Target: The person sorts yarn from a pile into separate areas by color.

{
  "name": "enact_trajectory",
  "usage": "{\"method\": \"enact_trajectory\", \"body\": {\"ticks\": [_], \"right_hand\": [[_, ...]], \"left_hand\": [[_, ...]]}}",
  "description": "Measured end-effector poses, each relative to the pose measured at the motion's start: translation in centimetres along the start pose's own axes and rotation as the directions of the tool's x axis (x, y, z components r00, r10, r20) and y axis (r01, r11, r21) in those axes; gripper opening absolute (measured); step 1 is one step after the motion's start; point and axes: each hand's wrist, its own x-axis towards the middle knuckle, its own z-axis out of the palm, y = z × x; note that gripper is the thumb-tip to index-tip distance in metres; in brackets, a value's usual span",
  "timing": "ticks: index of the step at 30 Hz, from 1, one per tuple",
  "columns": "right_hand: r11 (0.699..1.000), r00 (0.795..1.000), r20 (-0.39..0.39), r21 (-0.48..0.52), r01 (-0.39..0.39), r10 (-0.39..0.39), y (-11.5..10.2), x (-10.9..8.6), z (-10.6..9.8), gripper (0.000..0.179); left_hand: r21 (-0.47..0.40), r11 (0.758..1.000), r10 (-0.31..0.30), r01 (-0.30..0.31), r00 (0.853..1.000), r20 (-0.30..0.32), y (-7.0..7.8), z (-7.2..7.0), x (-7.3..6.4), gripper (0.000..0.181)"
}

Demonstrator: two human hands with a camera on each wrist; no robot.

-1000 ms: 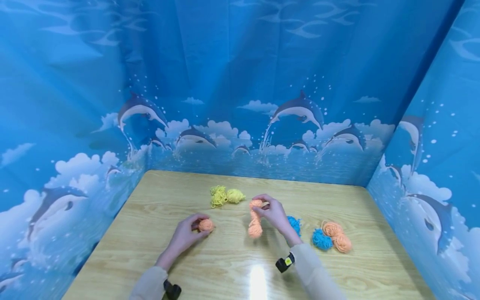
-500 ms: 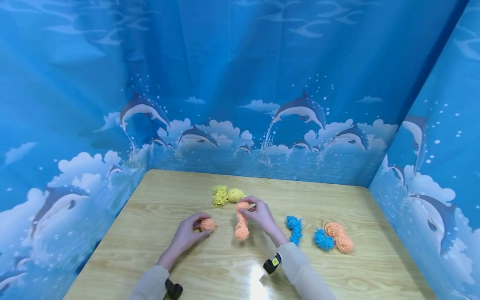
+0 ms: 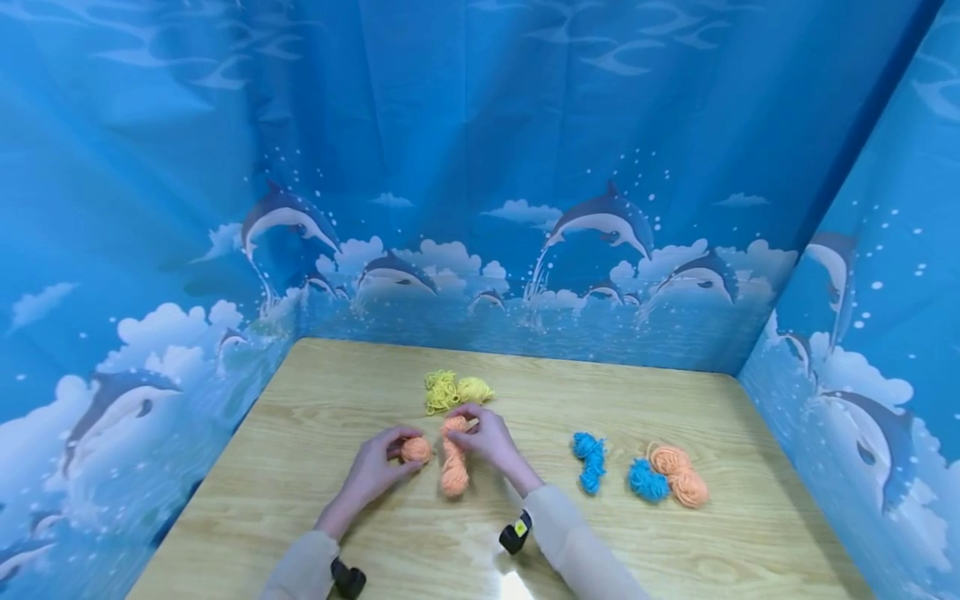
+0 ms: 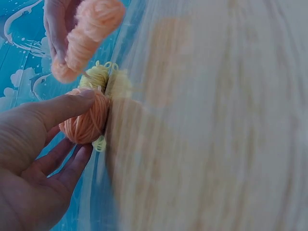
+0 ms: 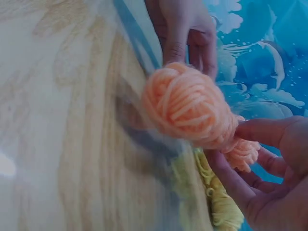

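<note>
My left hand (image 3: 378, 462) holds a small orange ball of yarn (image 4: 86, 115) between thumb and fingers on the table. Just to its right, my right hand (image 3: 487, 435) pinches a longer orange skein of yarn (image 3: 453, 462) near its far end. In the right wrist view the skein's thick end (image 5: 190, 106) faces the camera, and thumb and fingers grip its narrower middle. A narrow gap separates ball and skein in the head view. Behind them lie a loose yellow yarn bundle (image 3: 441, 392) and a yellow yarn ball (image 3: 474, 389), close beyond my right fingers.
Right of my right arm, a blue skein (image 3: 590, 461) lies on the wooden table (image 3: 360, 375). Farther right, a blue yarn bundle (image 3: 647, 481) touches an orange skein (image 3: 678, 475). Blue dolphin-print curtains (image 3: 465, 167) stand along the table's back and sides.
My right hand has carried the orange skein leftward, close to the ball in my left hand. The blue skein, partly hidden behind my right arm before, now shows fully. My left hand stays put.
</note>
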Motion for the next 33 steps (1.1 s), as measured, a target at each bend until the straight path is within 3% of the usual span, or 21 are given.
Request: {"method": "enact_trajectory", "body": {"ticks": [7,17,25,33], "right_hand": [[0.998,0.999,0.008,-0.024,-0.051,0.052,0.4,0.3,1.1,0.025],[0.975,0.998,-0.027,-0.213,-0.061,0.057,0.7,0.4,1.5,0.027],[0.993,0.994,-0.01,-0.043,-0.113,0.113,0.6,0.2,0.6,0.027],[1.0,0.999,-0.036,-0.009,-0.017,0.016,0.7,-0.4,-1.7,0.023]], "left_hand": [[0.011,1.0,-0.003,0.003,1.0,0.0,0.1,0.1,0.0,0.045],[0.011,1.0,-0.022,0.022,1.0,0.014,0.2,0.2,0.1,0.043],[0.016,0.999,-0.03,0.03,1.0,0.01,0.4,0.1,0.0,0.044],[0.037,0.999,-0.029,0.028,1.0,0.008,0.4,0.0,-0.2,0.045]]}}
